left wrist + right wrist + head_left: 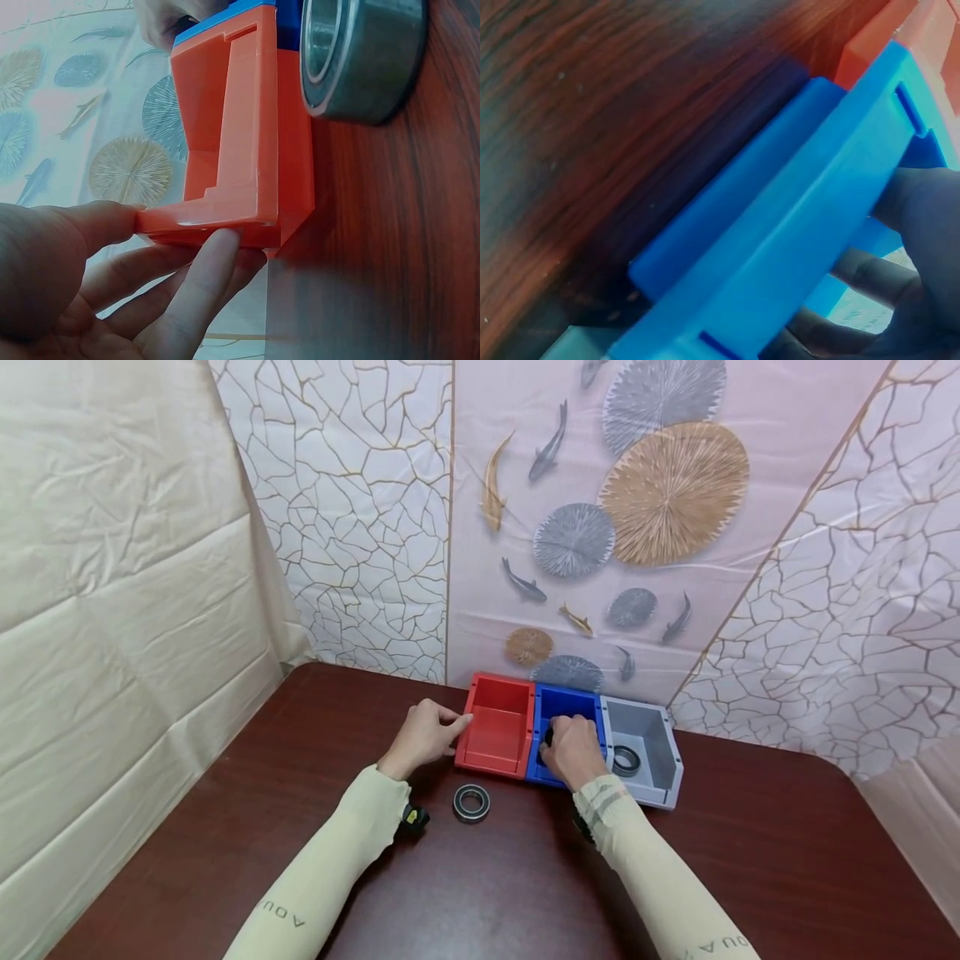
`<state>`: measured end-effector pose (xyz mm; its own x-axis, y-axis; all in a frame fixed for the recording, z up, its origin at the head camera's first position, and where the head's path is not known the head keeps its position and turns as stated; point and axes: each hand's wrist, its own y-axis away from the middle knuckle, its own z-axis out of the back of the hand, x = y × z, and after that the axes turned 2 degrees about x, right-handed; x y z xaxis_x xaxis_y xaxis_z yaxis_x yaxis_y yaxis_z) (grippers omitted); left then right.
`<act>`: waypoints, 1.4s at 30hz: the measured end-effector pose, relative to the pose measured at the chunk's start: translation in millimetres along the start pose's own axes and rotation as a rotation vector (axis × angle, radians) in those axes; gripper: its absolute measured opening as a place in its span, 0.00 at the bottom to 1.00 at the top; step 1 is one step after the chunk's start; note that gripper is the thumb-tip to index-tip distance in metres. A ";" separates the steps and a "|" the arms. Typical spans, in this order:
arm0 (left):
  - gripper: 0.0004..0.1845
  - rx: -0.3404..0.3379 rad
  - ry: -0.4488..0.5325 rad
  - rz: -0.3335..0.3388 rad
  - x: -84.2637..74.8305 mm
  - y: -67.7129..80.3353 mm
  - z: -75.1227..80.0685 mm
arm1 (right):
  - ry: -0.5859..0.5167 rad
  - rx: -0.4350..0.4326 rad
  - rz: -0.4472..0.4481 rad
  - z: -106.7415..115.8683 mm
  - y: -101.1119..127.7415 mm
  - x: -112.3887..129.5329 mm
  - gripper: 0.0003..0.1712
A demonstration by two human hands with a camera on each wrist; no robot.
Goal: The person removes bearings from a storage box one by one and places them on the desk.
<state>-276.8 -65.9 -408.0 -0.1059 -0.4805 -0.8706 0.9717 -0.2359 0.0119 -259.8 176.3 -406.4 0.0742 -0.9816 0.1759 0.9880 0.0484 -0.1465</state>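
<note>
My left hand [426, 735] holds the left wall of the red bin [495, 762], thumb on the rim and fingers against the outside, as the left wrist view [187, 292] shows. Down inside the blue bin [566, 695] is my right hand [576, 750], its fingers bent around a dark bearing [548, 737], mostly hidden by the hand. The right wrist view shows the blue bin's front wall [780, 225] with the fingers behind it; the bearing is out of sight there. One bearing ring [471, 803] lies flat on the table in front of the red bin.
Joined to the blue bin's right side is a grey bin [660, 752] with another bearing [626, 761] in it. The bins stand in a row near the back edge of the dark wood table [480, 893]. A patterned cloth [360, 527] hangs behind.
</note>
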 end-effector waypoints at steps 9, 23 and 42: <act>0.18 -0.004 -0.012 -0.004 0.4 -0.5 -0.6 | -0.031 0.002 0.001 11.6 3.7 0.7 0.20; 0.18 -0.006 -0.012 -0.008 0.2 0.5 0.6 | -0.093 0.077 -0.046 24.7 8.5 3.6 0.26; 0.18 0.003 0.003 0.000 0.7 -0.7 -0.7 | -0.129 0.056 -0.063 37.6 28.2 10.6 0.27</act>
<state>-277.4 -65.5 -408.9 -0.1052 -0.4779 -0.8721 0.9711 -0.2382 0.0134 -226.1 174.2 -372.0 0.0249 -0.9514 0.3069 0.9970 0.0012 -0.0772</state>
